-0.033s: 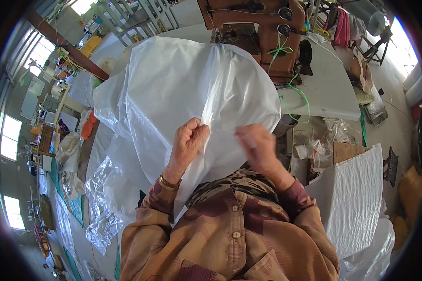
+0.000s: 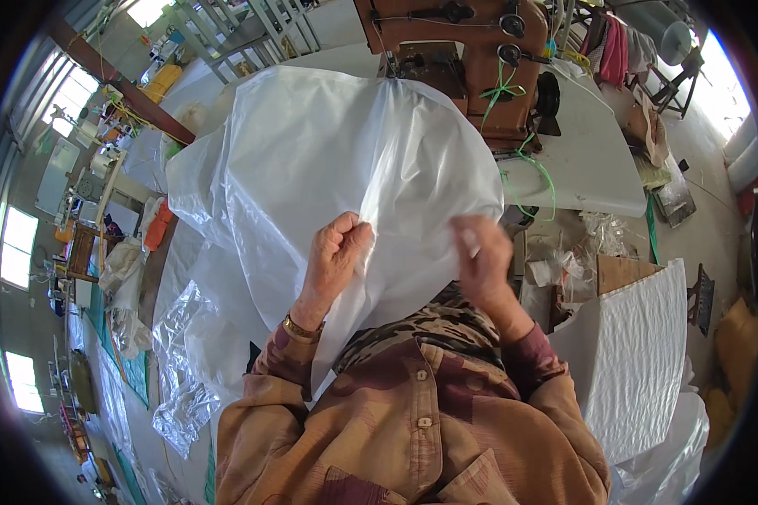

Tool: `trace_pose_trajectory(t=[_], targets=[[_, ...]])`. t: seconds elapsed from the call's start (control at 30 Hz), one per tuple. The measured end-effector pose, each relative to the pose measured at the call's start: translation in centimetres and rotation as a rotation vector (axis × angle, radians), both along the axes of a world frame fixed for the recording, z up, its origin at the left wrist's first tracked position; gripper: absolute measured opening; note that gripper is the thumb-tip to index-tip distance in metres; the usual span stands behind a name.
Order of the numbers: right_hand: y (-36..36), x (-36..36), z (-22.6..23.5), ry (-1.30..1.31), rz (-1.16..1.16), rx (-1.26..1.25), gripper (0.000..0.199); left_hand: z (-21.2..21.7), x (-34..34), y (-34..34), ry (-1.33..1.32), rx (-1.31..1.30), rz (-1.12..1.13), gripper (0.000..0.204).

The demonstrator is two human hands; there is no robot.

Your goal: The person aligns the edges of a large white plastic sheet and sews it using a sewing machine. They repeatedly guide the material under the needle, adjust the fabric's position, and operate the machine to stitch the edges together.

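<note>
A large sheet of translucent white plastic (image 2: pixel 295 160) drapes from the sewing machine (image 2: pixel 488 76) down toward my lap. My left hand (image 2: pixel 338 252) is closed on a gathered fold of this sheet, thumb and fingers pinched at its edge. To the right of the fold, my right hand (image 2: pixel 484 257) hovers over or beside the sheet, fingers bent. Motion smears its fingertips, so whether they hold anything is unclear. The brown sewing machine stands at the far side, the sheet's far edge under its needle area.
A pale work table (image 2: pixel 589 160) extends right of the machine, with green string (image 2: pixel 547 181) hanging off it. White sheeting (image 2: pixel 636 362) is stacked at the right. Crumpled clear plastic (image 2: pixel 185 362) lies at the left. A grey metal rack (image 2: pixel 244 38) stands behind.
My right hand has moved a little to the right, away from the fold. The left hand keeps its grip on the sheet with hardly any shift.
</note>
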State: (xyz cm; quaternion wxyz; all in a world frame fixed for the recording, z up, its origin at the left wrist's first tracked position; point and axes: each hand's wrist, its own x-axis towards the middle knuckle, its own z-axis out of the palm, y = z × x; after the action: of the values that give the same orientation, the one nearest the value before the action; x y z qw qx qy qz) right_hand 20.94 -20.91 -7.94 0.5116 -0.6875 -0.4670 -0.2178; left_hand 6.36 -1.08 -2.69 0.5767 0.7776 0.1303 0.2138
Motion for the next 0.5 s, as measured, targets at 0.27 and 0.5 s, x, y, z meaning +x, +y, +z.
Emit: trace_pose_trajectory(t=[0.27, 0.5], targets=[[-3.7, 3.5, -3.3, 0.675, -0.324, -0.446, 0.039, 1.3, -0.1, 0.2, -0.027, -0.072, 0.003, 0.030], [-0.5, 2.2, -3.2, 1.130, 0.272, 0.456, 0.040, 1.5, 0.2, 0.7, -0.033, -0.156, -0.017, 0.020]])
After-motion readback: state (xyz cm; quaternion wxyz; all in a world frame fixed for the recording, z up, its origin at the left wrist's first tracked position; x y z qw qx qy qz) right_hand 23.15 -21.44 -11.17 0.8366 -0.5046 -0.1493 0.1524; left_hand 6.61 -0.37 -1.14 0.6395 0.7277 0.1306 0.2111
